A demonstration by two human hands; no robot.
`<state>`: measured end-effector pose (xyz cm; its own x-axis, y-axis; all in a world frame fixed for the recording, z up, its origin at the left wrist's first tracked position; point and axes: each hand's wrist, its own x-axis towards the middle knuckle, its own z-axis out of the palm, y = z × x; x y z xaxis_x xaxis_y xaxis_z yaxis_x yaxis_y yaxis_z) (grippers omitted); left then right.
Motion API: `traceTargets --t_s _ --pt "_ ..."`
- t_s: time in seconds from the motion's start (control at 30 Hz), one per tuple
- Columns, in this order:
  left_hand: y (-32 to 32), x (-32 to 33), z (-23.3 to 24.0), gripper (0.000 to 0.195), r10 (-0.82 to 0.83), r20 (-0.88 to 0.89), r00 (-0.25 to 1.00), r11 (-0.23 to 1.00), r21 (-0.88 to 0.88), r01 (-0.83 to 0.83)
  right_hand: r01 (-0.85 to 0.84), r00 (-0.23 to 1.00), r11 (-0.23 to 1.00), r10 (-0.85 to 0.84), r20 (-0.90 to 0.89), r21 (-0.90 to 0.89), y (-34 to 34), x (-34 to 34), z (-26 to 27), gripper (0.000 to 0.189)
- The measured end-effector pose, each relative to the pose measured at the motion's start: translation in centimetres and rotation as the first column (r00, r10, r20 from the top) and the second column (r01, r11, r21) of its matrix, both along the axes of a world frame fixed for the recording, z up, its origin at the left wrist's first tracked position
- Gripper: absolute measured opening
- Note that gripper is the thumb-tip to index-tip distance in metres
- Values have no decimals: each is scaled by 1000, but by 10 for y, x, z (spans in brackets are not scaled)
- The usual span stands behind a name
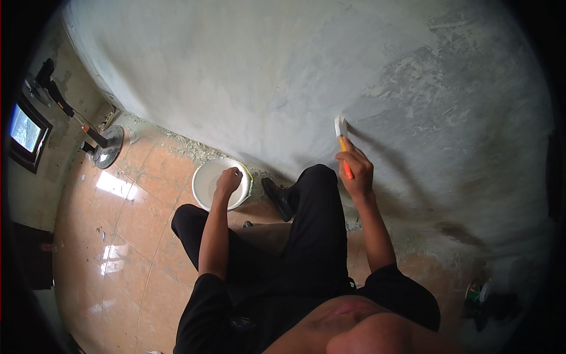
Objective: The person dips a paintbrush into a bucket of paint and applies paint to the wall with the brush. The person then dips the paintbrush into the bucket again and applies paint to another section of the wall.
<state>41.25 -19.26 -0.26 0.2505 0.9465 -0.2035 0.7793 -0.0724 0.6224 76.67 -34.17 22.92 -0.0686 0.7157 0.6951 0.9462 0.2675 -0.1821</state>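
My right hand (359, 172) grips a paintbrush (342, 140) with a yellow-and-orange handle and a ferrule coated in white. Its white bristles point up at the grey plastered wall (309, 88) and appear to touch it. Over the mouth of a white plastic bucket (200, 177), my left hand (228, 180) hangs with curled fingers and nothing visible in them. The bucket stands on the floor by the foot of the wall, beyond my left knee. A pale surface shows inside it, partly hidden by the hand.
A pedestal fan (104, 144) stands in the left corner near a power strip (108, 118). Crumbled plaster (194, 148) lines the wall base on the tiled floor (132, 248). My black shoe (281, 199) is beside the bucket. A green container (475, 292) sits at lower right.
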Motion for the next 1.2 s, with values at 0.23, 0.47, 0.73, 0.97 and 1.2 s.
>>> traceTargets --t_s 0.23,0.47,0.73,0.97,1.2 --pt "3 -3 -8 29 -3 0 1000 1000 14 3 68 994 968 -88 71 243 1 16 122 10" --pt "-1 -8 -7 30 4 2 1000 1000 10 -4 -22 943 895 -130 308 445 -5 10 190 8" --pt "1 -1 -5 31 0 -7 1000 1000 10 0 151 850 941 -280 446 303 21 18 89 16" --pt "-3 -12 -11 30 -4 0 1000 1000 0 4 183 910 981 -144 389 -62 23 -12 18 12" --pt "-1 -14 -9 30 -3 8 1000 1000 5 3 14 1000 992 -14 0 -128 14 -7 24 16"
